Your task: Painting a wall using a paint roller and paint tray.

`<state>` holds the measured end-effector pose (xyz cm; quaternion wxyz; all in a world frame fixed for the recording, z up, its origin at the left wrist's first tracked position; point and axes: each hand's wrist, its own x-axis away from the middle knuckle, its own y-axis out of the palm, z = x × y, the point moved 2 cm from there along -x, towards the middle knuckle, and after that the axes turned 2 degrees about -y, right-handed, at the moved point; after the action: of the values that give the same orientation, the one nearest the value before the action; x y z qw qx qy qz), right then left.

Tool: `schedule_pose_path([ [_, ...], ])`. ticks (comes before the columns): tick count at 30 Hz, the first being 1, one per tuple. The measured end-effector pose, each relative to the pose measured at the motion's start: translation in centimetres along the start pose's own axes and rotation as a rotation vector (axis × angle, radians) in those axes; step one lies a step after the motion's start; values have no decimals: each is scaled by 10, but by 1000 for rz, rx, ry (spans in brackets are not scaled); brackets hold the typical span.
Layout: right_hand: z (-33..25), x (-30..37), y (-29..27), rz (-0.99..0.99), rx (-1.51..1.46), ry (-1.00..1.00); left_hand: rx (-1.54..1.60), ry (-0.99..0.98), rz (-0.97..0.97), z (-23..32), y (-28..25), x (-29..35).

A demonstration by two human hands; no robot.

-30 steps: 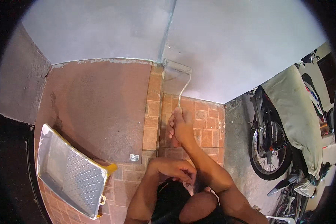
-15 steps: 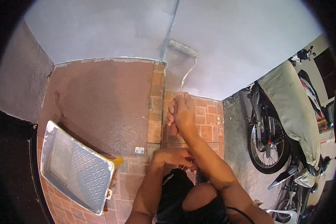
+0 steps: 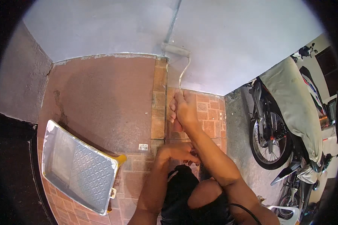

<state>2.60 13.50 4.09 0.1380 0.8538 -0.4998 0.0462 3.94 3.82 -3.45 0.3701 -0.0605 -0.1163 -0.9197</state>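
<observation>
My right hand (image 3: 184,110) is wrapped around the handle of a paint roller (image 3: 177,50), the arm stretched forward. The roller's pale sleeve lies against the lower part of the light grey wall (image 3: 233,41), just right of the vertical corner line. A thin bent rod joins sleeve and handle; most of the handle is hidden in my fist. Nearer to me, my left hand (image 3: 179,153) hangs with loosely bent fingers beside my right forearm, and nothing shows in it. On the left stands a grey paint tray (image 3: 92,170) with a ribbed slope, paint-smeared rim and yellow part.
Brown-red floor (image 3: 105,97) meets the wall, with orange tiles (image 3: 208,112) around it. A small printed label (image 3: 143,147) lies on the floor. At right are a partly covered motorcycle (image 3: 270,138) and a white plastic chair (image 3: 289,213). A dark opening (image 3: 11,150) borders the left.
The roller sleeve has moved down the wall and slightly left, toward the corner line, with my right hand still around the handle. My left hand stays near my right forearm.
</observation>
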Motion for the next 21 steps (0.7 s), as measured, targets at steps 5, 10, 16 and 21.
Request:
schedule_pose_path([
  [5,25,-9,-4,65,41,93,25,-20,10,-5,0,-4],
  [10,-8,2,8,64,53,36,20,-63,68,2,-2,5],
  [16,-3,-1,6,47,80,-21,-46,-100,120,18,-2,7],
  [21,-9,-1,9,73,58,108,31,76,56,6,-3,4],
])
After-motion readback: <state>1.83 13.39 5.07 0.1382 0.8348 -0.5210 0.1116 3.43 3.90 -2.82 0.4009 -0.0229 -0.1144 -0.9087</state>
